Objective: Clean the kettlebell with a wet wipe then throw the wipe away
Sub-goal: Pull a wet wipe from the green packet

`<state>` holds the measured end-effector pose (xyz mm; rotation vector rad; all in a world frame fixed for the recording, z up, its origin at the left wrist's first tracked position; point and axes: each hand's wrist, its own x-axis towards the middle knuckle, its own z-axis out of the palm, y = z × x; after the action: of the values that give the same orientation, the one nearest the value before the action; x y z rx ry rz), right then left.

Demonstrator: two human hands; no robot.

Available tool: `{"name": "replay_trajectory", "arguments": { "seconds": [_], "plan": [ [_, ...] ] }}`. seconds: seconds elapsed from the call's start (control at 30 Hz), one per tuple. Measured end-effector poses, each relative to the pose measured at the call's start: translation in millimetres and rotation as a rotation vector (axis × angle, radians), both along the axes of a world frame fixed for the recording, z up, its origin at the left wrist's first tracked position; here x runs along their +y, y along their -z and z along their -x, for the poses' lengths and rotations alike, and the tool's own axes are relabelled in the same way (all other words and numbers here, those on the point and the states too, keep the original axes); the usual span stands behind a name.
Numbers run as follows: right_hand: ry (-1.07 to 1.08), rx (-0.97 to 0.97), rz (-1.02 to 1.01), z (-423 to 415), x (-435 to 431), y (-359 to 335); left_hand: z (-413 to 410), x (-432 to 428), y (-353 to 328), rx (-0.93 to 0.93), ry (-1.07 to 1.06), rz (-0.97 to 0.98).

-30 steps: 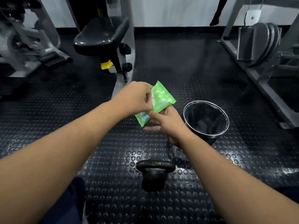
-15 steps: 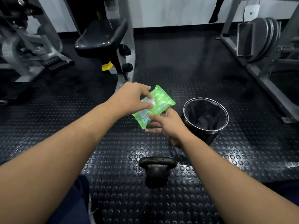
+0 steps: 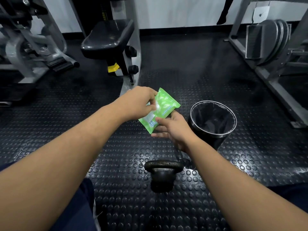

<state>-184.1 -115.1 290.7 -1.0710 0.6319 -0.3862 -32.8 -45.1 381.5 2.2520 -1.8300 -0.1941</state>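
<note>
Head view: you are looking down along both of your bare forearms, which reach out over the floor toward the middle of the scene.
Kettlebell (image 3: 162, 178): black, standing upright on the floor between your forearms, near you, with its handle on top. Neither hand touches it.
Wipe pack (image 3: 166, 105): a green packet held in the air, farther from you than the kettlebell, tilted with its far corner higher.
Wet wipe (image 3: 157, 106): only a small white tuft shows at the pack's opening, right at your left fingertips.
Left hand (image 3: 138, 104): comes over the pack from the left with the fingers curled down, and their tips pinch the white tuft.
Right hand (image 3: 175, 129): supports the pack from below and from the near side. Your thumb presses on the pack's near edge and your fingers lie under it, so the pack is clamped between them. The lowest fingers stretch out straight to the left.
Bin (image 3: 207, 140): a round black bin with a shiny rim and a dark liner, on the floor just right of your right hand and well apart from the kettlebell.
Floor (image 3: 116, 155): black rubber matting with raised round studs.
Seat (image 3: 106, 39): a black padded machine seat on a grey frame, far left of centre.
Weight plates (image 3: 270, 40): grey discs on a rack at the far right.
Trousers (image 3: 75, 207): dark blue fabric at the near left edge.
</note>
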Motion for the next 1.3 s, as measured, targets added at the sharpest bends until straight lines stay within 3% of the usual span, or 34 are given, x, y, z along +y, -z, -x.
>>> {"name": "replay_trajectory", "arguments": {
  "seconds": [0.3,0.63,0.83,1.0,1.17,1.3],
  "plan": [
    [0.050,-0.090,-0.047,3,-3,-4,5,3,-4,0.085,0.029,0.005],
    [0.129,-0.108,0.001,3,-2,-8,10,5,-9,0.001,-0.051,0.131],
    [0.129,-0.061,-0.034,2,-2,-16,23,7,-14,0.216,-0.166,0.163],
    [0.048,-0.059,-0.182,11,-13,-17,18,7,-13,0.586,-0.268,0.104],
    [0.113,0.053,-0.157,11,-12,2,12,6,-16,0.864,-0.283,0.135],
    [0.165,0.100,-0.189,19,-12,18,5,3,-21,0.795,-0.310,0.221]
  ]
}}
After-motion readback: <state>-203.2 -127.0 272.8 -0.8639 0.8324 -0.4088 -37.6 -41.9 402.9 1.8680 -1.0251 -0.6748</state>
